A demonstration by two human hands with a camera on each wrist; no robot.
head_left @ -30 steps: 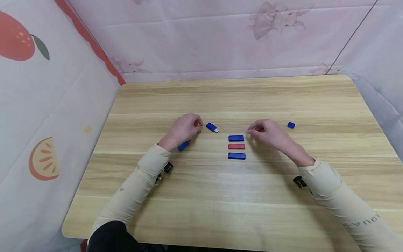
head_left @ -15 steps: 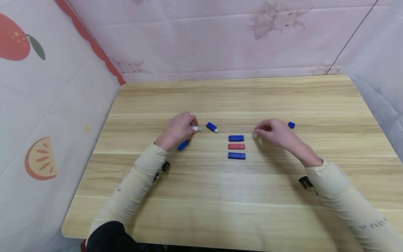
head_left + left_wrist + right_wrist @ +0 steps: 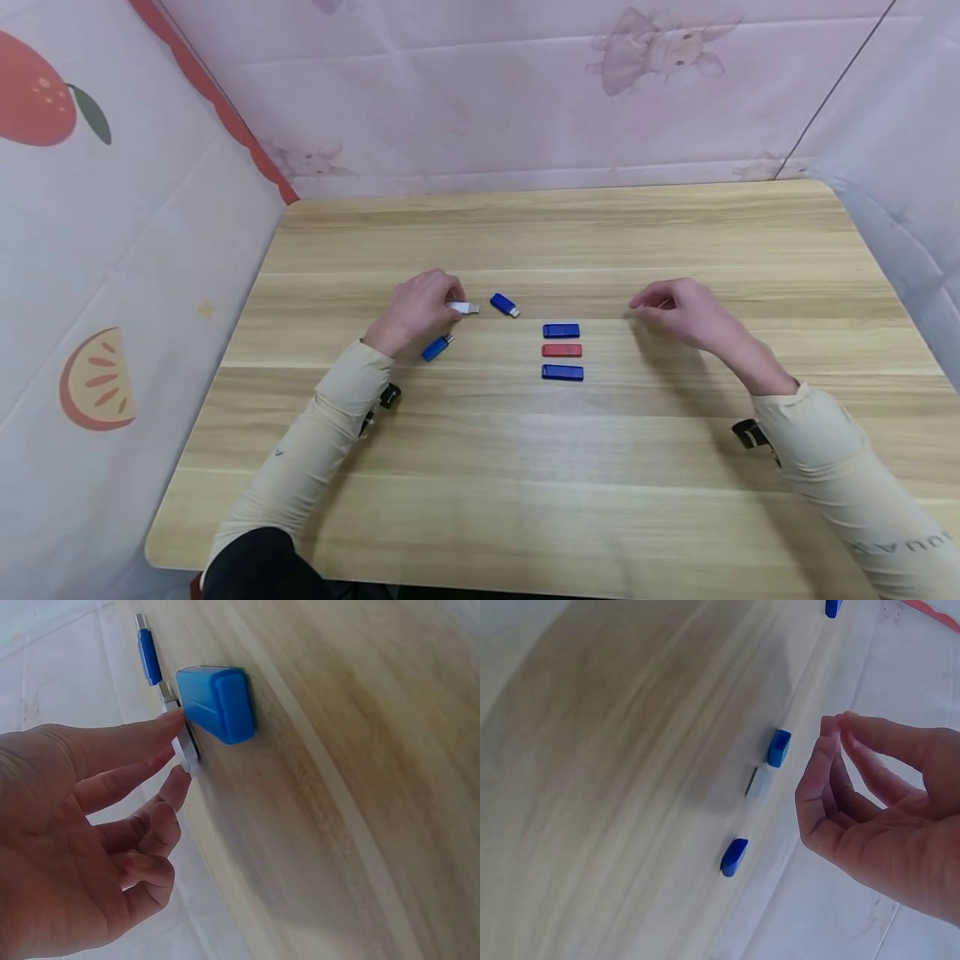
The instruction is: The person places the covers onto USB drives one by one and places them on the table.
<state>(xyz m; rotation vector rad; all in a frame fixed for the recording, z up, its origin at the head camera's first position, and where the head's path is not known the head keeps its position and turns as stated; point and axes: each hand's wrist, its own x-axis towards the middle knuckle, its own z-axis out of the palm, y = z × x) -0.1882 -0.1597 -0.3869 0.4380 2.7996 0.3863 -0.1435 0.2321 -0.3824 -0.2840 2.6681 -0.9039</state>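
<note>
In the head view my left hand (image 3: pixel 420 308) pinches a white USB stick (image 3: pixel 463 308) between thumb and fingers, its metal plug bare and pointing right. Close to it lie two uncapped blue USB sticks: one ahead of the fingertips (image 3: pixel 505 305), one by the wrist (image 3: pixel 437 347). In the left wrist view the white stick (image 3: pixel 185 746) is partly covered by the fingers. My right hand (image 3: pixel 686 312) hovers at the right with thumb and finger pressed together. Something small and whitish, apparently a cap, shows at their tips, mostly hidden.
Two blue sticks (image 3: pixel 561 331) (image 3: pixel 562 372) and a red stick (image 3: pixel 562 350) lie in a column mid-table. Under my right hand, the right wrist view shows small blue pieces (image 3: pixel 778 748) (image 3: pixel 733 857) and a whitish one (image 3: pixel 757 781). Printed cloth walls border the table.
My right hand has moved right, away from the column of sticks, and now covers the blue cap seen earlier. The left hand has drawn slightly left, and the white stick has come into view.
</note>
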